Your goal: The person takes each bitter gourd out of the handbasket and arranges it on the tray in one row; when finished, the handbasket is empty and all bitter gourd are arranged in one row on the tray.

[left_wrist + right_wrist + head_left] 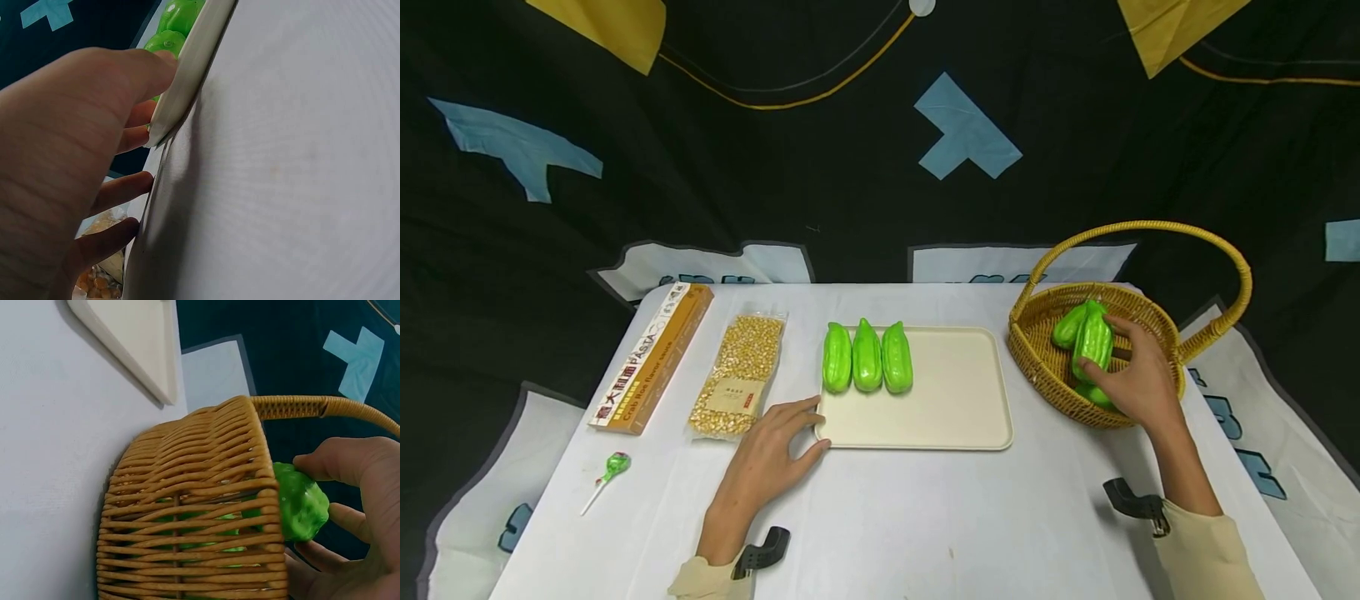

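Note:
In the head view, my right hand [1138,375] pinches a bright green bitter melon [1093,337] between thumb and fingers, inside the wicker basket [1045,383]. The right wrist view shows this bitter melon [301,503] at the basket's rim. Two more green ones lie in the basket, one left of it [1066,327] and one partly hidden below [1093,394]. Three bitter melons [867,357] stand side by side at the left end of a cream tray [955,392]. My left hand [771,454] touches the tray's front left corner, its fingers loosely extended and thumb at the rim [187,81].
Left of the tray lie a clear bag of corn kernels [745,350] and a brown pasta box [655,358]. A green-wrapped lollipop [616,467] is near the table's left edge. The basket's tall handle [1150,225] arches over it. Dark patterned cloth [850,183] hangs behind the white table.

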The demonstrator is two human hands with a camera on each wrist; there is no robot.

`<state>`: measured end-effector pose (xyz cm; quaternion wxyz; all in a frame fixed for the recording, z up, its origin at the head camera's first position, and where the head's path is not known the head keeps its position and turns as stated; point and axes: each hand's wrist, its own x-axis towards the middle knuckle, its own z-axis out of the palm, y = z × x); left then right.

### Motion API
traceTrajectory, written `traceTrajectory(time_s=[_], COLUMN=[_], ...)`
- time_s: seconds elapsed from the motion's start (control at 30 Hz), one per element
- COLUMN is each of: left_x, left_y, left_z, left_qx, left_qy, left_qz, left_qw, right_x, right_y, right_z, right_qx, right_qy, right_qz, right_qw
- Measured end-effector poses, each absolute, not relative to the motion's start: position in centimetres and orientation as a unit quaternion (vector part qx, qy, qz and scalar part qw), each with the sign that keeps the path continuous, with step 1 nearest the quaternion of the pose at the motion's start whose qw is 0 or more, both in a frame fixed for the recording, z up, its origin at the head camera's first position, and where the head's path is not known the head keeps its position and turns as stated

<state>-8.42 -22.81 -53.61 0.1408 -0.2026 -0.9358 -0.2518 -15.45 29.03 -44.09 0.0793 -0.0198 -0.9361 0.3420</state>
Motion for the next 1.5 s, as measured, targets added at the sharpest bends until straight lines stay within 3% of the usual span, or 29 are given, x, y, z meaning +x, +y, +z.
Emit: traceTrajectory(time_s=[0.6,1.03,1.5], left_x=[-8.4,-8.4,-8.4], left_y=[-22.8,-22.8,-22.8], left_z=[-53.5,-53.5,-53.5], left_qx=[-0.203,-0.202,-0.202], left_qy=[-0.936,-0.936,-0.936], left_qz=[-0.250,-0.251,-0.251], left_qw=[0.142,0.139,0.140], right_x=[-13.8,-13.3,-13.9], right_y=[26.9,24.3,21.6], right_z=[-42.5,-42.9,-43.6], right_qx=[0.004,0.057,0.095], right_qy=[-0.928,-0.914,-0.908], right_qz=[0.361,0.383,0.392], right_qw=[0.098,0.122,0.113])
